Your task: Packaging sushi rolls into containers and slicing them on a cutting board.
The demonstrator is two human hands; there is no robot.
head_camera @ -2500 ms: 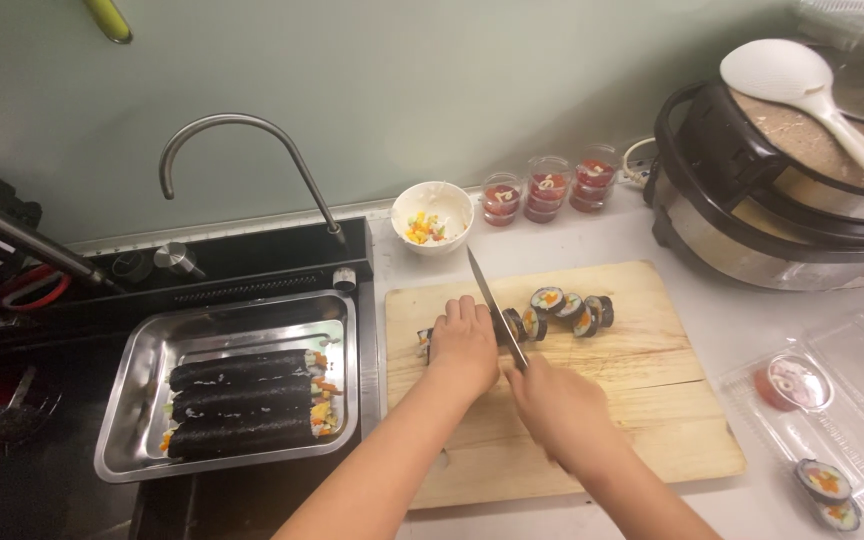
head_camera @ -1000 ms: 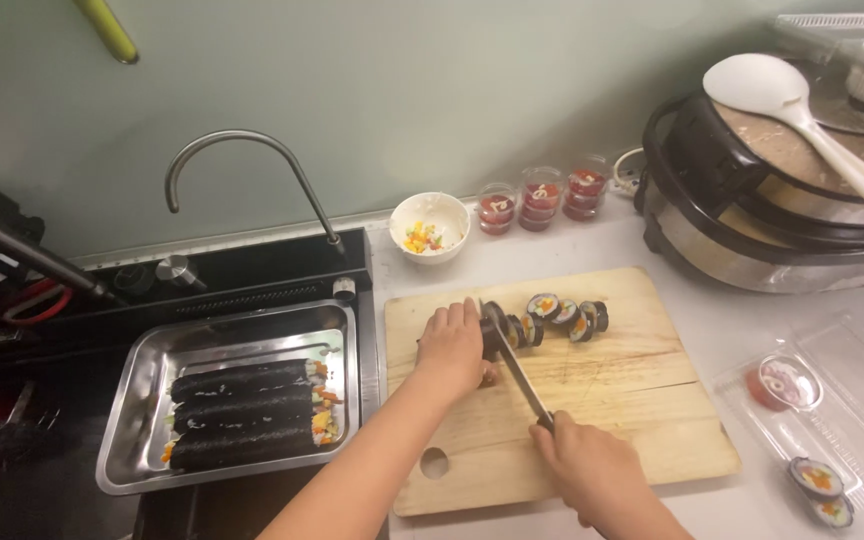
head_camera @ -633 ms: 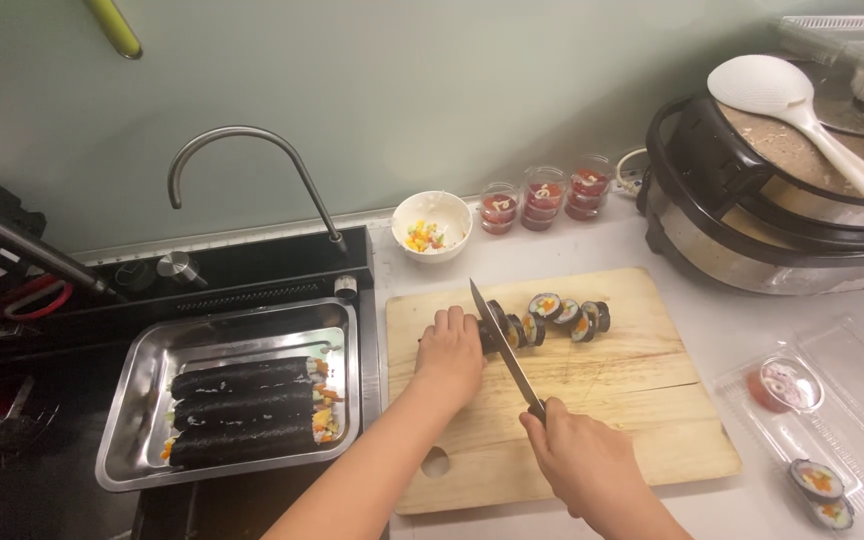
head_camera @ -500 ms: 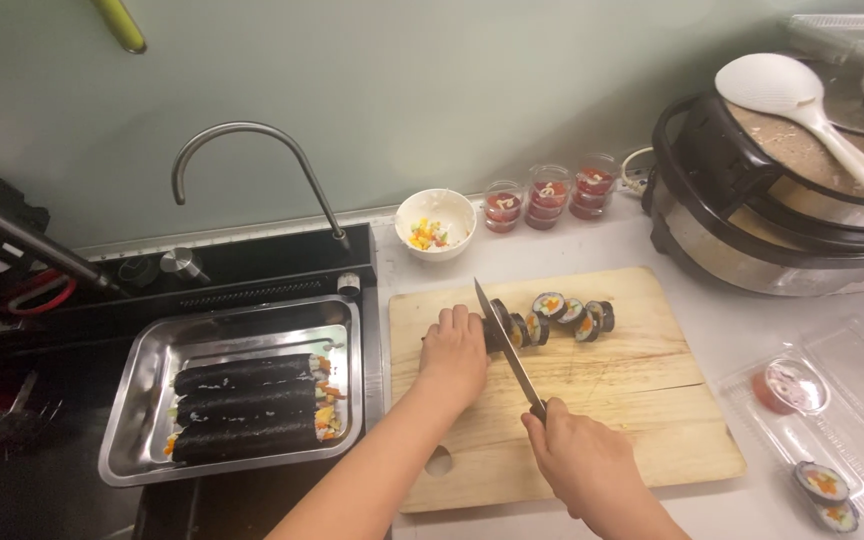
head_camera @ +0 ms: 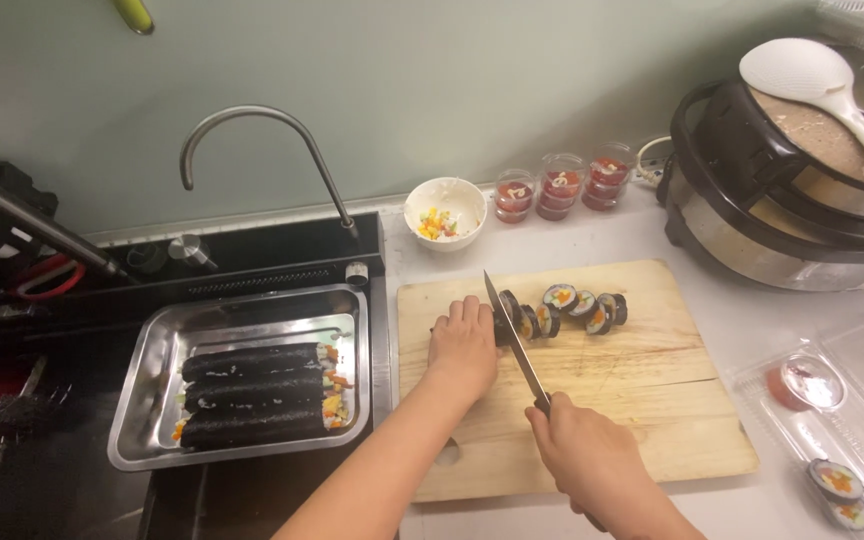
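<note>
Pale green wall is backing a white counter [head_camera: 712, 330] that is carrying a wooden board [head_camera: 642, 390] beside a black sink [head_camera: 72, 470]. On the board, the left hand [head_camera: 464, 345] is lying curled over the uncut roll [head_camera: 501, 328], fingers pressed together and pinning it down; most of the roll is hiding under the hand. The right hand [head_camera: 584, 457] is wrapping shut around the knife [head_camera: 515, 343] handle, and the blade is angling up and away, its edge resting just beside the left fingertips at the roll's cut end. Five slices [head_camera: 572, 308] are leaning in a row to the right of the blade. A steel tray [head_camera: 152, 370] holding three whole rolls [head_camera: 257, 395] is sitting over the sink. A white bowl [head_camera: 445, 213], three sauce cups [head_camera: 559, 186] and a rice cooker [head_camera: 802, 200] with a paddle [head_camera: 822, 95] are standing along the back.
</note>
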